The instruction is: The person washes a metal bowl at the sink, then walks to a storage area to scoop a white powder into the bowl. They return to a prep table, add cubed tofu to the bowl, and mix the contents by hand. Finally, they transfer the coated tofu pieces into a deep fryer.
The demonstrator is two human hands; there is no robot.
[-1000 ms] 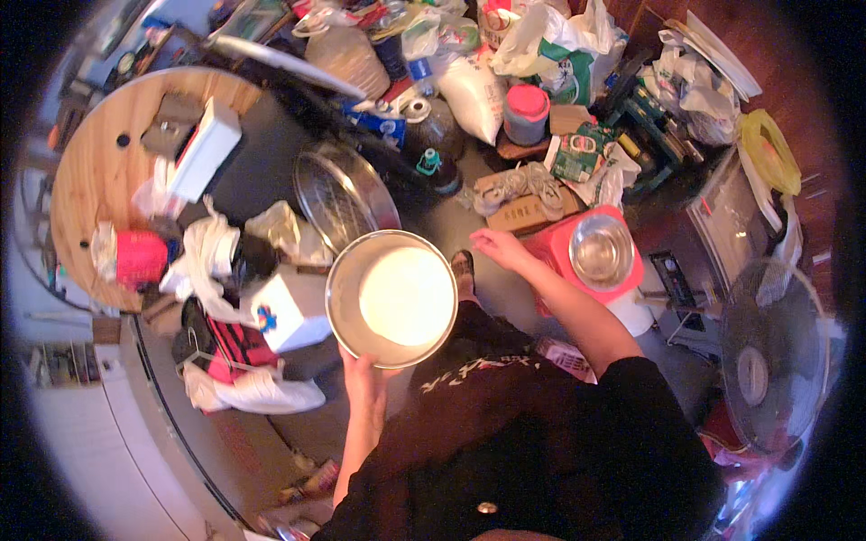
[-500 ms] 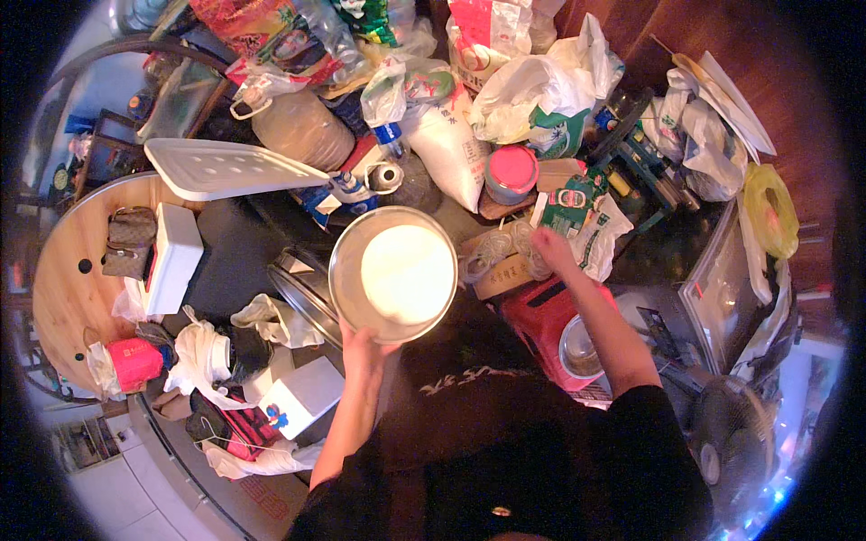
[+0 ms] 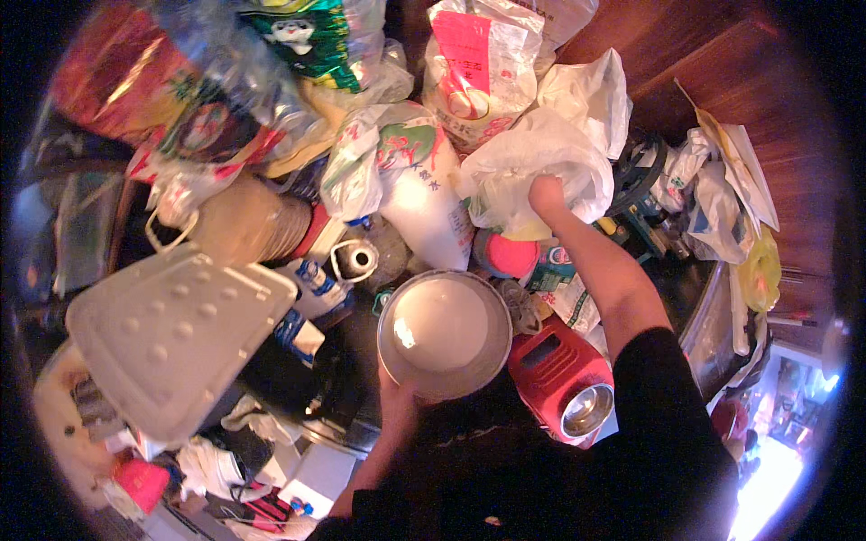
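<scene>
At left hand, one bowl

A pink-lidded jar obstructs the gap between bowl and white bag.

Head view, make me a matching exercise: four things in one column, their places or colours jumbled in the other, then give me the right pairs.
Things
1. left hand
2. right hand
3. small bowl
4. jar lid

Places or colours
A. on a red object
B. pinkish red
C. holding the big bowl
D. at the mouth of a white bag

Pairs: 1-C, 2-D, 3-A, 4-B
</scene>
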